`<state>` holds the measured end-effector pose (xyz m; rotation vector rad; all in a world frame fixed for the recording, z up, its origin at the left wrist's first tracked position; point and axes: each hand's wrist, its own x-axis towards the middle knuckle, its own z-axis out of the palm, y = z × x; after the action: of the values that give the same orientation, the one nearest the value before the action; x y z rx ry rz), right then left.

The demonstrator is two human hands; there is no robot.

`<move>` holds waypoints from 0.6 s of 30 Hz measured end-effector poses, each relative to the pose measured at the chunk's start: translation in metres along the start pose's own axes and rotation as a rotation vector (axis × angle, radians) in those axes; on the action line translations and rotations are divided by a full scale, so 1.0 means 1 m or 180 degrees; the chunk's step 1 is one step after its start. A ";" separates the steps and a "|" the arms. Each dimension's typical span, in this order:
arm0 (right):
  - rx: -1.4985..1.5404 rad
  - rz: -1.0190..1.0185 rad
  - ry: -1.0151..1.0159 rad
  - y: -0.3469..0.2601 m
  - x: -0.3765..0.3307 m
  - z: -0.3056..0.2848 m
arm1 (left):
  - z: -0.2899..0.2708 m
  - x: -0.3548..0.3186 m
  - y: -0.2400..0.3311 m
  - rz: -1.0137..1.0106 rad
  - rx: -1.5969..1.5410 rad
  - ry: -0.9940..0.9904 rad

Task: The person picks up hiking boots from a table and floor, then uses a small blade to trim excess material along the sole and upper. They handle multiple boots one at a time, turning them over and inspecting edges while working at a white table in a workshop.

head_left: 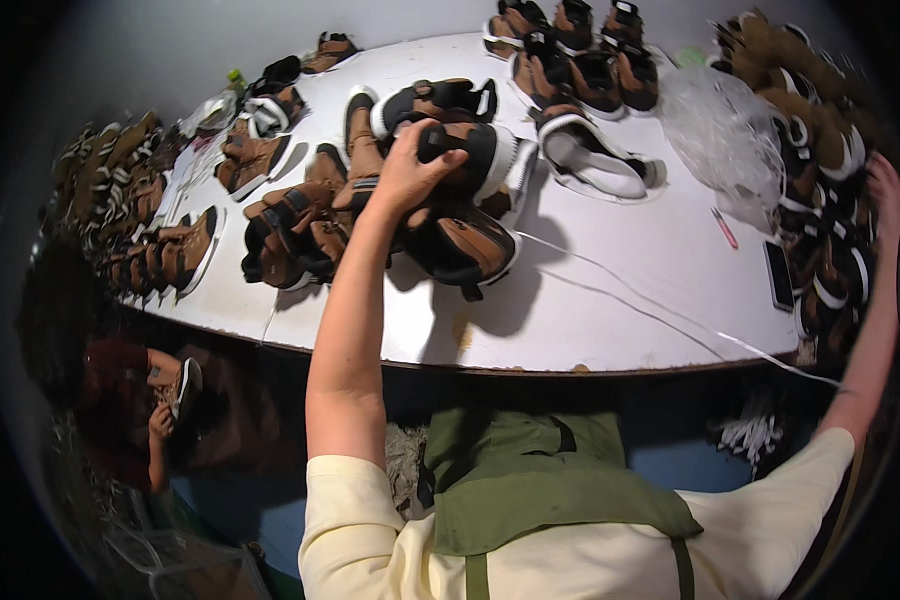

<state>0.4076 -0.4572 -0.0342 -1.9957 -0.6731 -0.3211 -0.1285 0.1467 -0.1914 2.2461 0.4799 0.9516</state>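
Head view, looking down on a white table (590,300) covered with brown-and-black boots.

Left hand (410,170): arm reaches out over the near edge to the middle of the table. Palm down, fingers curled over the black collar of a brown boot (470,155) that lies on top of a small heap. Thumb and fingers wrap the collar, so the hand is closed on the boot; the boot's body extends right and slightly far of the knuckles, its white sole rim showing at the right. Directly under the wrist, nearer, lies a second boot on its side (460,245), touching the pile.

Right hand (885,190): stretched to the far right edge, beside a stack of boots (830,230) piled along the table's right side. Fingers look spread and rest against or just over the stack; the fisheye rim darkens and bends this area, so I cannot tell whether it grips anything.

Surroundings: a white-lined boot lying open (595,160) to the right of the held boot; a clump of clear plastic bags (720,130) farther right; a white cord (650,310) running across the bare tabletop to the near right edge; a dark phone-like slab (778,275) and a pink pen (725,228) near the stack.

Hard to make out: rows of boots at the left edge blur into shadow. Another person's hands (165,395) hold a boot below the table at the near left; the rest of the figure is dark.
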 end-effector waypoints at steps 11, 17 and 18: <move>0.0876 0.0159 -0.3716 -0.178 -0.318 0.472 | 0.003 -0.004 0.036 0.0140 0.0984 -0.0460; 0.1266 -0.0744 -0.2571 -0.117 -0.258 0.456 | 0.037 -0.023 0.088 0.0799 0.1855 -0.0301; 0.1006 -0.0721 -0.2543 -0.125 -0.243 0.432 | 0.040 -0.028 0.090 0.0850 0.1990 -0.0332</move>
<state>0.1156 -0.1143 -0.2760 -1.7043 -1.3571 0.4638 -0.1103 0.0494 -0.1648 2.9679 0.4850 0.8892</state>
